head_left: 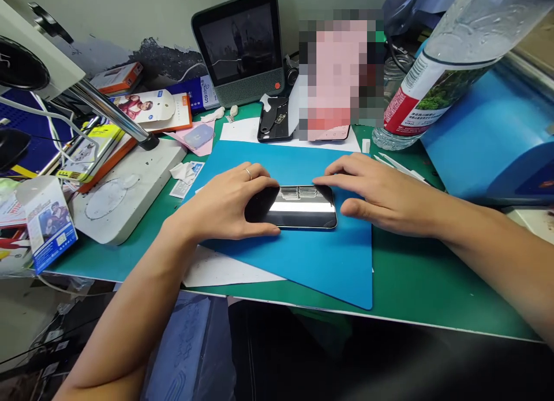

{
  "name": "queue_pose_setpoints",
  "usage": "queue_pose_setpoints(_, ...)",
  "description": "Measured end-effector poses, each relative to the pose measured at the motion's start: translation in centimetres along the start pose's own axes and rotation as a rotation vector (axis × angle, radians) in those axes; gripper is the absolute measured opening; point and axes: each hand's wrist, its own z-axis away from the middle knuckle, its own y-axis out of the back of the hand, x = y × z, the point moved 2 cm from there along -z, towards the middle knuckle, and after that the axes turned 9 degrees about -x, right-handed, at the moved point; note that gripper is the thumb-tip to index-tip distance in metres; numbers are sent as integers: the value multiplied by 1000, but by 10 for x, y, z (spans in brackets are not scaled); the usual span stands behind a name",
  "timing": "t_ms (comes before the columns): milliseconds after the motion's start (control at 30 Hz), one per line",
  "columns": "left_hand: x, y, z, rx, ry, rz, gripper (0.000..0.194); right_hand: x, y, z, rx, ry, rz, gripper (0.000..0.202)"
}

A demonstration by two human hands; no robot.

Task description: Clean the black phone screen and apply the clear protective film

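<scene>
Head view: cluttered green bench, blue mat under phone.

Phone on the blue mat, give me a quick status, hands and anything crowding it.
Left hand grips the phone at its left end. Right hand rests fingers on its right end. Phone flat on blue mat. Water bottle stands behind, apart.
</scene>
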Motion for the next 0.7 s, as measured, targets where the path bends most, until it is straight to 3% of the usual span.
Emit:
queue_pose_setpoints(233, -1, -3, -2, 34, -20, 12, 64, -1, -3, 1, -45, 6, 53, 89)
queue_pose_setpoints(367, -5, 6, 0, 62, -32, 14, 65, -1, -3, 1, -47, 5, 38, 86)
queue_pose_setpoints(500, -24, 23, 16, 186, 182, 19, 49, 1, -1, 1, -32, 27, 18, 82)
queue_pose_setpoints(600, -41, 23, 31, 106, 336, -25, 40, 3, 0, 2, -25, 32, -19, 75)
queue_pose_setpoints(700, -48, 13, 40, 15, 365, -19, 33, 5, 1, 1, -32, 14, -72, 78)
